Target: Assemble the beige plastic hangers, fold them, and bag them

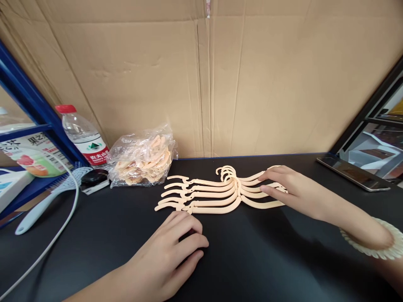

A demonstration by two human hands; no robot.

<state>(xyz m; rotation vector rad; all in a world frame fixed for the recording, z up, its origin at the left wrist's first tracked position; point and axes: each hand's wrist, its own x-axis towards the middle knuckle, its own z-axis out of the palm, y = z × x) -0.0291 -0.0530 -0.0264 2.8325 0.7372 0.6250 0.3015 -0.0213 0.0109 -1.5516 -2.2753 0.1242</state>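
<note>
Several cream-coloured plastic folding hangers (217, 204) lie in an overlapping row on the black table, their hooks (227, 169) bunched together and pointing to the back. My left hand (173, 251) rests low over the table at the near left end of the row. Its fingers are loosely bent and apart, with nothing seen in them; the fingertip nearest the hangers is partly hidden. Over the right arms of the hangers lies my right hand (299, 193), fingers stretched out and touching them. It covers their right ends.
A clear bag (141, 161) of similar cream pieces sits at the back left. Beside it stand a red-capped water bottle (88, 140), a dark round object (93, 178), a hairbrush (40, 212) and a white cable (71, 214). A phone (352, 173) lies back right. Cardboard (267, 84) walls the back.
</note>
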